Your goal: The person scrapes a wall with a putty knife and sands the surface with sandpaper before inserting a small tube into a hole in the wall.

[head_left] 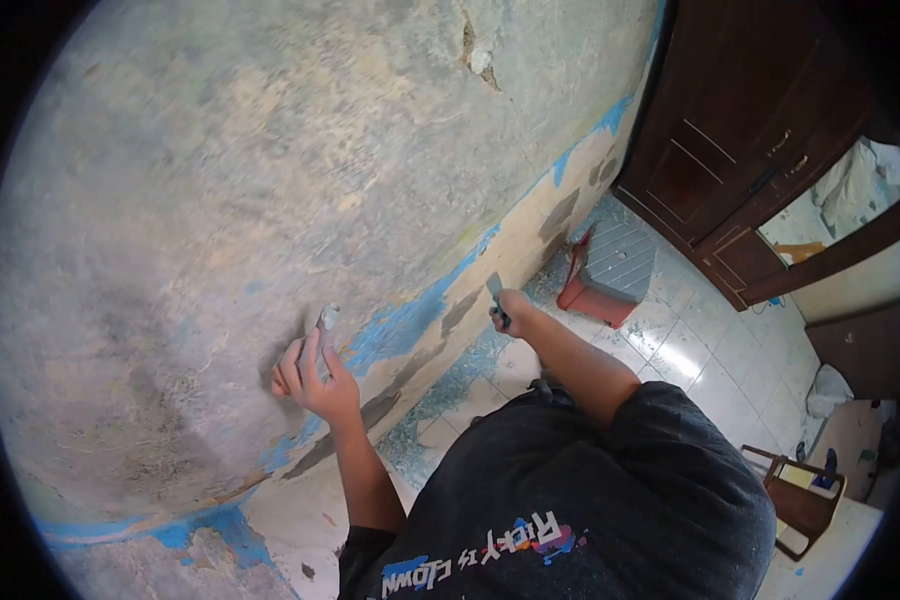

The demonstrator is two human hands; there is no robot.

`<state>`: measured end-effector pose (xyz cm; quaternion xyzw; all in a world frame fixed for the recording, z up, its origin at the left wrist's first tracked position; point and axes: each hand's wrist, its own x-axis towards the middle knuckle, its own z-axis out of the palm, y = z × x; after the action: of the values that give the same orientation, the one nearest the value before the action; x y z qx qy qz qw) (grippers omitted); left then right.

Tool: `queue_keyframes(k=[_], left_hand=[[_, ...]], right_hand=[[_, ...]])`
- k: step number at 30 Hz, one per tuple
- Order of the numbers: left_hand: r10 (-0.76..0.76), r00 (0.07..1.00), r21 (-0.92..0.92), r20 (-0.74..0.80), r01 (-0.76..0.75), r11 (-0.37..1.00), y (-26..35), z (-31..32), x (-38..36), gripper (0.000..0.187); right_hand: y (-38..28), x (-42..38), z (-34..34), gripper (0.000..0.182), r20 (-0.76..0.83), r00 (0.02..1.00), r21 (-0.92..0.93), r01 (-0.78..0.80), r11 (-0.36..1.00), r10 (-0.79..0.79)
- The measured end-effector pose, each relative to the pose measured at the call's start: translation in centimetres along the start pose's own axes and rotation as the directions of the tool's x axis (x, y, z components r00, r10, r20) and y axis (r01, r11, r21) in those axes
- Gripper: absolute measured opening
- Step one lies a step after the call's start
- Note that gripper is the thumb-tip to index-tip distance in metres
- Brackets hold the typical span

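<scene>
My left hand (315, 380) is raised against the patchy grey wall (220, 200), its fingers closed round a small flat grey piece with a whitish lump (329, 317) at its upper end; I cannot tell its kind. To the right, my right hand (512, 313) grips a putty knife (495, 286) by its dark handle. The metal blade points up towards the wall's lower band. Between the two hands runs a strip of flaking blue paint (400, 325), with bare beige plaster below it.
A red and grey step stool (615, 265) stands on the tiled floor (705, 340) by the wall. Paint flakes (450, 385) litter the wall's foot. Beyond is a dark wooden wardrobe (715, 150) with a mirror. A small wooden chair (805, 500) is at right. High up, the wall has a crack (475, 60).
</scene>
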<state>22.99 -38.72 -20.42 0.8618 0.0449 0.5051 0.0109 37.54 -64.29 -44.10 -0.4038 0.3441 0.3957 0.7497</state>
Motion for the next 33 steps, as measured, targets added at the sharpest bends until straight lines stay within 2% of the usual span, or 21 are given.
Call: queue_keyframes(k=[2,6,9,12,18,21,24,28,33], left_hand=[[-0.003,1.000,0.025,0.012,0.002,1.000,1.9,1.2,0.5,0.021],[-0.011,0.998,0.088,0.058,0.006,0.996,4.7,2.8,0.8,0.022],[-0.007,0.998,0.128,0.066,-0.001,0.992,5.9,3.7,1.0,0.022],[-0.021,0.995,0.156,0.094,0.006,0.988,6.5,3.7,1.1,0.024],[-0.021,0.995,0.159,0.100,0.005,0.987,6.5,4.3,1.5,0.026],[-0.032,0.996,0.143,0.084,0.020,0.990,6.4,4.3,1.2,0.024],[-0.044,0.992,0.147,0.119,0.026,0.989,6.1,4.3,1.1,0.027],[-0.028,0.991,0.136,0.129,0.011,0.991,5.1,4.7,1.1,0.030],[-0.026,0.994,0.077,0.104,0.018,0.997,4.0,5.7,1.0,0.024]], right_hand=[[-2.0,1.9,0.1,0.012,0.052,0.998,-0.009,0.021,1.000,-0.020],[-4.8,3.0,1.4,0.009,0.005,0.998,0.000,-0.066,0.998,0.066],[-5.6,1.7,2.0,0.007,-0.005,0.999,0.011,-0.046,0.999,0.046],[-5.8,1.2,2.2,0.005,0.055,0.998,0.000,-0.018,1.000,0.018],[-5.6,2.1,2.8,0.005,-0.035,0.999,-0.040,0.037,0.999,-0.039],[-5.7,2.3,2.2,0.004,0.037,0.999,-0.022,-0.001,1.000,0.002],[-6.7,2.0,2.1,0.002,0.023,1.000,0.079,-0.016,0.997,0.014],[-7.2,2.2,2.4,0.002,-0.001,1.000,0.085,0.007,0.996,-0.007],[-5.9,3.5,2.0,0.002,0.012,1.000,0.106,0.020,0.994,-0.021]])
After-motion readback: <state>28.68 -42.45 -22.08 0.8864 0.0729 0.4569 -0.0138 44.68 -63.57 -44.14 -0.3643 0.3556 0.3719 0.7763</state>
